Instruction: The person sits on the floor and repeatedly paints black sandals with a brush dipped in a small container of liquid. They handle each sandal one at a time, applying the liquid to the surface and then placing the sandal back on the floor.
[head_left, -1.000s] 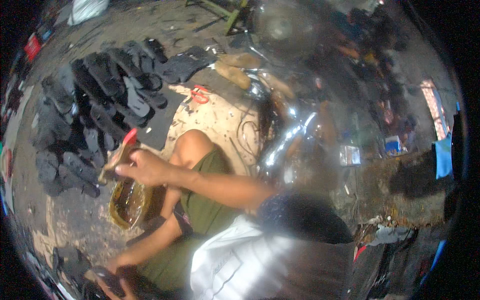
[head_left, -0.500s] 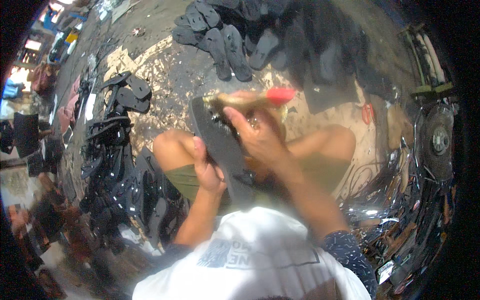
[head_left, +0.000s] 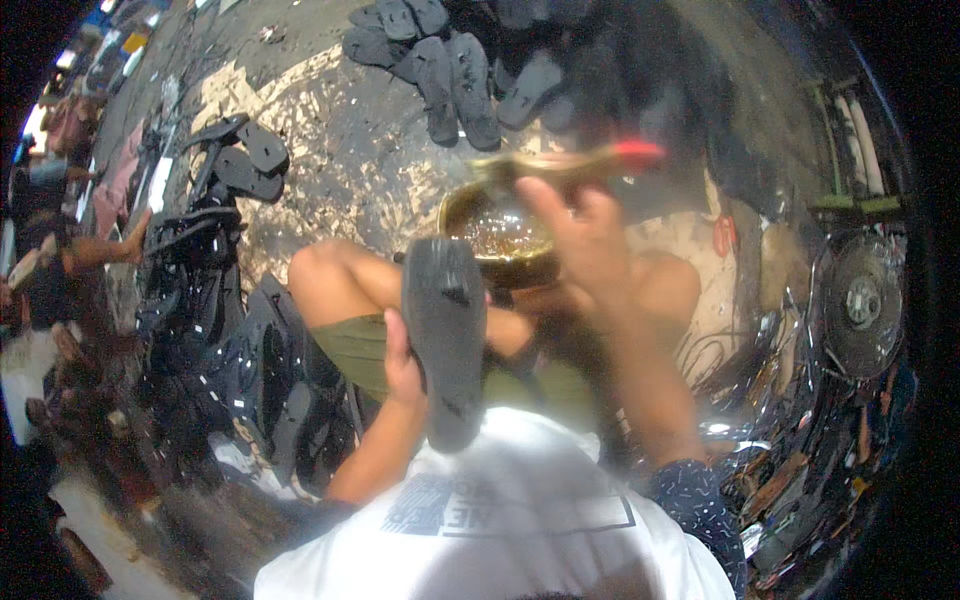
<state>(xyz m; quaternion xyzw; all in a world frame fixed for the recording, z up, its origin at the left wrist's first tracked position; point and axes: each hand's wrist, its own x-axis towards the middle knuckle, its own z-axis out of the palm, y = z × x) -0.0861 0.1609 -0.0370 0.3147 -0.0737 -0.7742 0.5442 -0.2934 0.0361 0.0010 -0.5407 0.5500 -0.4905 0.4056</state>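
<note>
Right now, the left hand holds a black sole. Its thumb lies along the left edge of the sole, and its grip is closed. Most of the other fingers are hidden under the sole. The sole is held up in front of the person's belly, over the lap. Its flat side shows, with small dark marks near both ends and some streaks at the far end.

The right hand is blurry. It grips a brush with a bright red end. The red end points to the right, and the other end points to the left, above the far rim of a bowl. I cannot tell if the brush touches the bowl. Shiny brown wet stuff is in the bowl, which sits just past the person's crossed legs. In this view, the far end of the sole is beside the bowl's near left edge.

More black soles lie on the floor past the bowl. A big pile of black sandals is on the left. Red loops, maybe scissor handles, lie on the right, near a round, dark wheel-like thing.
</note>
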